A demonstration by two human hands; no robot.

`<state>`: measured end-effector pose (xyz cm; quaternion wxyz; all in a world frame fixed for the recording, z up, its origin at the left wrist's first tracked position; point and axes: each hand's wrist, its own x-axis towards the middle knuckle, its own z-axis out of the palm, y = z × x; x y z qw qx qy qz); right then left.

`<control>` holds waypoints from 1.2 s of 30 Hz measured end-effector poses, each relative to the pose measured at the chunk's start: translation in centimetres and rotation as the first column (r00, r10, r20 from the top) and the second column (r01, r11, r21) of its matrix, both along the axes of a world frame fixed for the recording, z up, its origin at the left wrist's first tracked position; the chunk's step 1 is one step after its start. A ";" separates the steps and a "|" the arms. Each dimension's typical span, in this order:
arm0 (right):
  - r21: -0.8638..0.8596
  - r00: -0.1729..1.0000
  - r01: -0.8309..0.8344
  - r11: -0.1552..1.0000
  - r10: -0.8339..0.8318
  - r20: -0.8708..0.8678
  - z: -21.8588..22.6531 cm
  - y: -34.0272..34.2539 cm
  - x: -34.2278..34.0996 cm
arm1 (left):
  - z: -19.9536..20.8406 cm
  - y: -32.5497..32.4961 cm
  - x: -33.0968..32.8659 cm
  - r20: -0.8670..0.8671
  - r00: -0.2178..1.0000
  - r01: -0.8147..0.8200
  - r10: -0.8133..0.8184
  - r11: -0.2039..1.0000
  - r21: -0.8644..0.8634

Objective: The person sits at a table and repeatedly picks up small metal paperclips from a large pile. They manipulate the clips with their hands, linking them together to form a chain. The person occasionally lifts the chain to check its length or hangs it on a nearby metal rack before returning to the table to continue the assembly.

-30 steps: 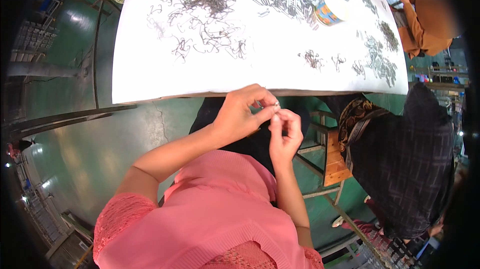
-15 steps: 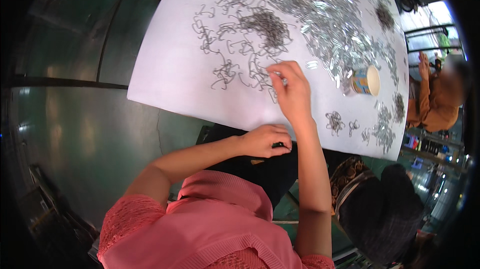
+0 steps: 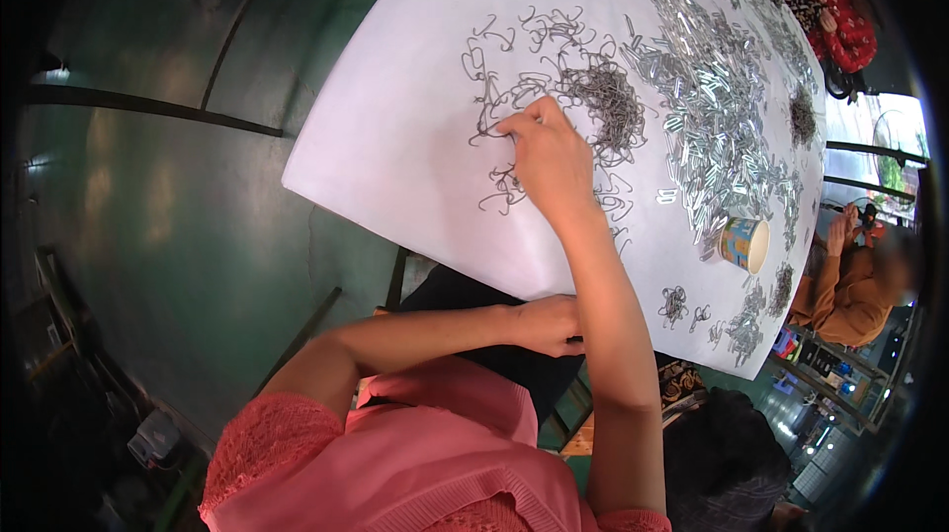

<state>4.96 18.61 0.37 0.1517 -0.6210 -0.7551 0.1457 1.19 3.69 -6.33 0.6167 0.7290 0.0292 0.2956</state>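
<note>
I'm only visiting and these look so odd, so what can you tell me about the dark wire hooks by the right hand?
The dark wire hooks are thin, curved, greyish pieces that look like metal. Many lie tangled in a dense heap; looser ones spread to its left and below it in the picture, some crossing one another. They rest on the white tabletop. The right hand reaches among the loose ones, fingertips at one; whether it is pinched is too small to tell.

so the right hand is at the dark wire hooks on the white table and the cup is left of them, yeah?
Not quite: the cup is right of the dark wire hooks, as the head view shows. The right hand is indeed at them on the white table.
</note>
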 end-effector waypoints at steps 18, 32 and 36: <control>-0.008 0.973 0.206 0.979 -0.204 0.110 0.4 1.5 2.5 | 1.0 1.2 -0.6 0.005 0.997 0.074 -0.074 0.996 0.045; -0.102 0.998 0.031 0.994 -0.037 -0.051 -0.1 0.6 -1.2 | -0.1 0.4 -0.3 -0.027 0.997 0.074 -0.075 0.996 -0.046; 0.042 0.998 -0.030 0.999 0.032 -0.048 -1.3 0.0 -1.2 | 0.2 0.4 -0.5 0.004 0.999 0.047 -0.046 0.998 -0.045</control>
